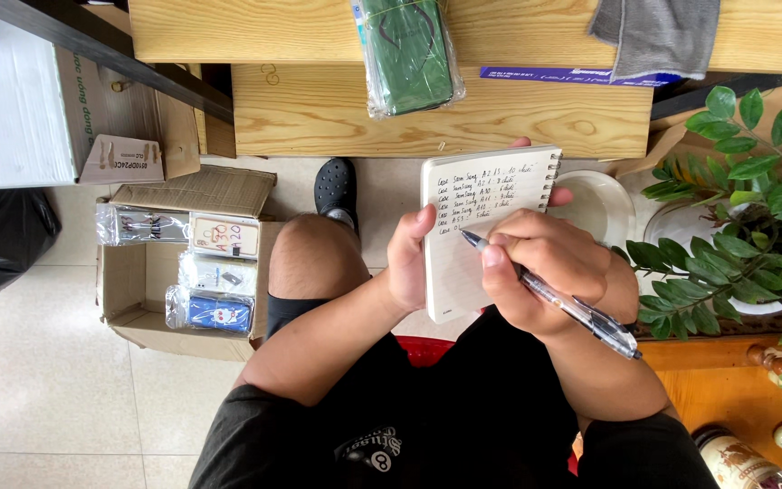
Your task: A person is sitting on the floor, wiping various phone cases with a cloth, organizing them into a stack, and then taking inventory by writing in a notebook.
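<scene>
Right grip [536, 272] pinches pen [554, 294]; left hand [409, 258] steadies, seemingly, notebook [481, 226].

We see a pale tiled floor [38, 362] under even, soft light. Ahead stands a light pine surface [337, 113] with a raised shelf [518, 32] behind it. A dark beam [110, 50] crosses the upper left, and an orange wooden ledge [726, 389] sits lower right.

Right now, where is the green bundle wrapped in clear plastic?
In the head view, the green bundle lies top centre on the wooden shelf, just above the spiral notepad, left of the grey cloth.
</scene>
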